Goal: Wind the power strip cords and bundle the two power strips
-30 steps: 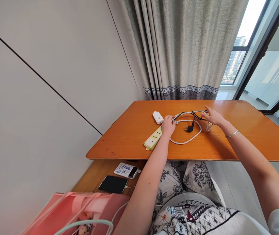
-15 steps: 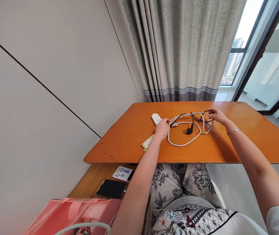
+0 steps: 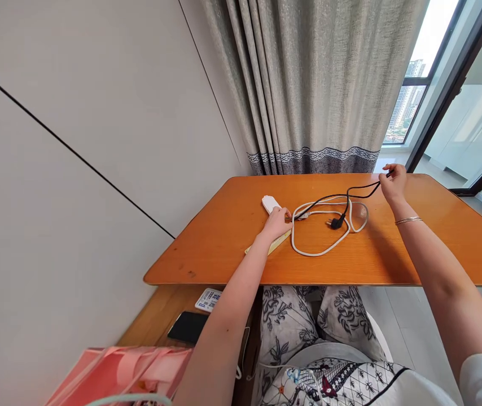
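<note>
My right hand (image 3: 394, 183) is raised at the far right of the table, closed around a loop of black power cable (image 3: 362, 190). The black plug (image 3: 336, 222) at one end of that cable lies beside the white cable. My left hand (image 3: 278, 224) curls over a white power strip (image 3: 270, 203), its fingertips closed about the black cable where it comes out. Partly beneath the left wrist is a yellowish power strip (image 3: 279, 242). A white cable (image 3: 321, 253) lies in loose loops between my hands, crossed by the black one.
The orange-brown table (image 3: 207, 248) stands against the white wall (image 3: 75, 225). Below it to the left are a dark phone (image 3: 188, 327), a white printed packet (image 3: 207, 299) and a pink bag (image 3: 114, 372). A grey curtain (image 3: 321, 84) hangs behind.
My right hand has moved up and to the right, drawing the black cable out from the coils. The plug has shifted slightly right. My left hand has moved slightly left and down.
</note>
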Demonstrator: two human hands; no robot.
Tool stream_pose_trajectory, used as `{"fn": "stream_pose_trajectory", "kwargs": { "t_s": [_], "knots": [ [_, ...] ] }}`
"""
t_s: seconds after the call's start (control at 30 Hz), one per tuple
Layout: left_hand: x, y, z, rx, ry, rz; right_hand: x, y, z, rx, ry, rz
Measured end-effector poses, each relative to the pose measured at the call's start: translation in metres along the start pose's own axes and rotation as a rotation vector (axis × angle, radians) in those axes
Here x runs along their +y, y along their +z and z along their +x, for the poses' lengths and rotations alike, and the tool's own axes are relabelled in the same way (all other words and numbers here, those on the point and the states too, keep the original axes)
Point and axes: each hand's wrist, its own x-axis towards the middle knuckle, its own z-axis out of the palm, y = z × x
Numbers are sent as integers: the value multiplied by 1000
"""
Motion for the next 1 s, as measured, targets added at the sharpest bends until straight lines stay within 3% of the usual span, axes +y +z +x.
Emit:
{"fn": "stream_pose_trajectory", "kwargs": {
  "t_s": [0.2, 0.37, 0.5, 0.6, 0.7, 0.77, 0.87, 0.93, 1.0],
  "knots": [
    [0, 3, 9, -69, 76, -26, -7, -28, 19, -26, -249, 3],
    [2, 0, 11, -131, 85, -151, -30, -40, 29, -44, -324, 0],
    [5, -5, 5, -46, -33, -125, -52, -39, 36, 42, -385, 103],
    [11, -9, -4, 94, -93, -34, -68, -38, 38, 73, -454, 170],
    [24, -12, -15, 248, 6, 148, -83, -40, 38, 44, -488, 155],
    [34, -14, -20, 162, 163, 235, -93, -41, 38, 20, -495, 77],
    [48, -15, -23, -127, 328, 275, -107, -42, 40, -9, -539, -13],
    [54, -15, -23, -212, 327, 309, -114, -42, 43, -5, -592, 74],
    [57, -15, -20, -201, 289, 326, -120, -42, 45, 34, -632, 230]
  ]
}}
